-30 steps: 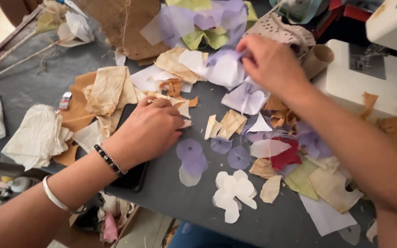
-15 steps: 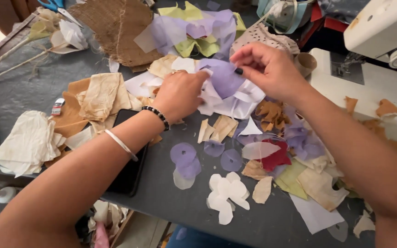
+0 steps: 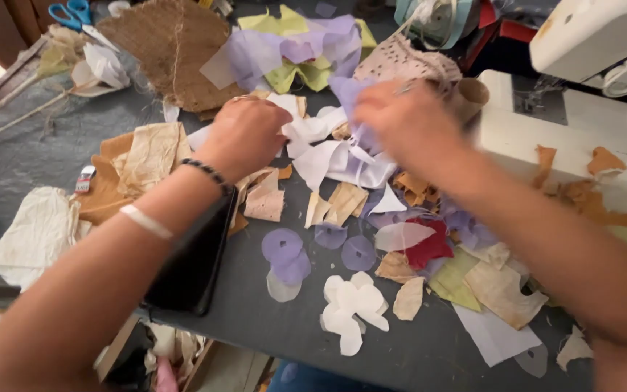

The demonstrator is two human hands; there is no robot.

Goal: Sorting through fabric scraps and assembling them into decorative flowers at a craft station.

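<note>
My left hand (image 3: 244,134) rests knuckles up on the white fabric scraps (image 3: 313,131) on the bench (image 3: 248,319); its fingers are curled under, so I cannot tell their state. My right hand (image 3: 408,123) is blurred, fingers closed on a lilac fabric piece (image 3: 346,94) that hangs downward below them. It seems light, soft and limp, best pinched at an edge.

Left hand (image 3: 244,134) and right hand (image 3: 404,120) on white paper scraps (image 3: 321,149), grey table (image 3: 248,319)
</note>
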